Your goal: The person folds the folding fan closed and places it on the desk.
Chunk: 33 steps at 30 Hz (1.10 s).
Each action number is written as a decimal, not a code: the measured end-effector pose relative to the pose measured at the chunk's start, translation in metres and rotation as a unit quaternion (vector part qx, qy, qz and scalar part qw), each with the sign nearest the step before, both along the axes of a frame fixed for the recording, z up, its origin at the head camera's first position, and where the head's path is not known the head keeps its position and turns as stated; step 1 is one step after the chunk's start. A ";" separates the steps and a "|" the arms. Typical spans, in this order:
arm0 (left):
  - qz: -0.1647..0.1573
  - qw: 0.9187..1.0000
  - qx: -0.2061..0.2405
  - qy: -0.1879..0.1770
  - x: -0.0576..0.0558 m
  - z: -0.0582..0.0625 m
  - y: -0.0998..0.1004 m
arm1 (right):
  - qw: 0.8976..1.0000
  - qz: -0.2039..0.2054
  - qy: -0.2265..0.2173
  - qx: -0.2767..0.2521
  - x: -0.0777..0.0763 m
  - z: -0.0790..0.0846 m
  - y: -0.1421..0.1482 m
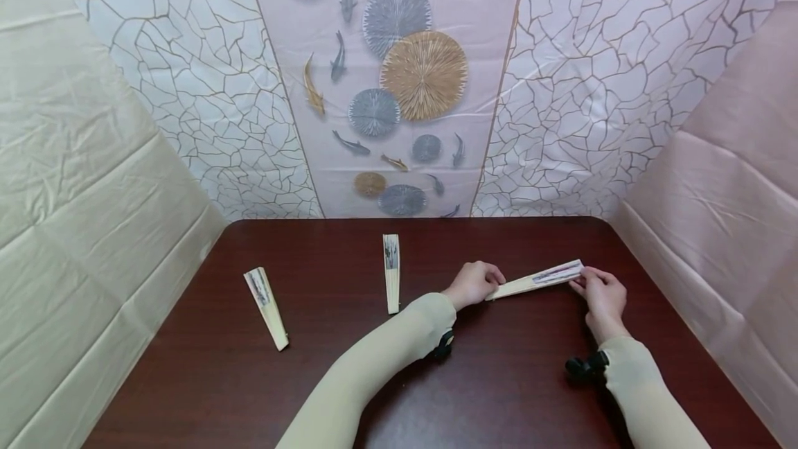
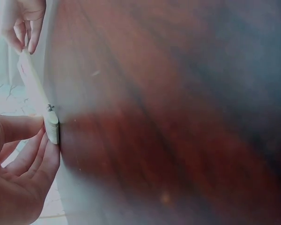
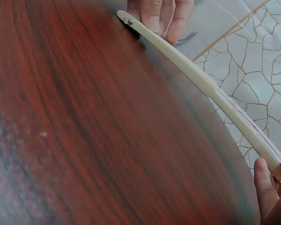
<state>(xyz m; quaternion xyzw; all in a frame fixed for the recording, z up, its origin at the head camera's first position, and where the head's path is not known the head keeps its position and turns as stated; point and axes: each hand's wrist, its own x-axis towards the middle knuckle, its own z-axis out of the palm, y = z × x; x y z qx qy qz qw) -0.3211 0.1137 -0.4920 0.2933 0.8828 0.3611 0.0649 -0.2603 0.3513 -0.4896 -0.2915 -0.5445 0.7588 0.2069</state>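
Both hands are on one folded hand fan (image 1: 536, 278) at the right side of the table. My left hand (image 1: 474, 283) pinches its narrow riveted end between thumb and fingers, as the left wrist view shows up close on the fan's base (image 2: 52, 129). My right hand (image 1: 603, 298) pinches the wider end, where the patterned leaf shows. In the right wrist view the closed fan (image 3: 201, 79) runs slantwise between the two hands, its metal rivet at the far end.
Two more folded fans lie on the dark red wooden table (image 1: 337, 393): one fan (image 1: 391, 274) near the back middle, another fan (image 1: 266, 308) tilted at the left. Patterned cloth (image 1: 399, 179) hangs behind the table, with plain cloth at both sides.
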 end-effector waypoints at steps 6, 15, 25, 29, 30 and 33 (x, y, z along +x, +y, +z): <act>-0.003 1.000 -0.009 -0.003 -0.004 -0.003 -0.001 | 1.000 0.011 -0.013 0.006 0.004 -0.003 0.001; -0.025 0.999 -0.033 0.019 -0.004 -0.005 0.001 | 0.992 0.068 -0.059 0.086 0.020 -0.005 0.011; -0.027 0.998 -0.048 0.022 -0.002 -0.005 0.003 | 0.946 0.141 -0.129 0.261 0.032 -0.007 0.022; -0.026 0.998 -0.057 0.028 -0.001 -0.003 0.003 | 0.934 0.159 -0.126 0.293 0.034 -0.005 0.024; -0.027 0.997 -0.059 0.029 0.000 -0.002 0.003 | 0.932 0.163 -0.126 0.299 0.034 -0.004 0.024; -0.034 0.997 -0.064 0.026 -0.001 -0.001 0.001 | 0.927 0.169 -0.132 0.309 0.034 -0.004 0.025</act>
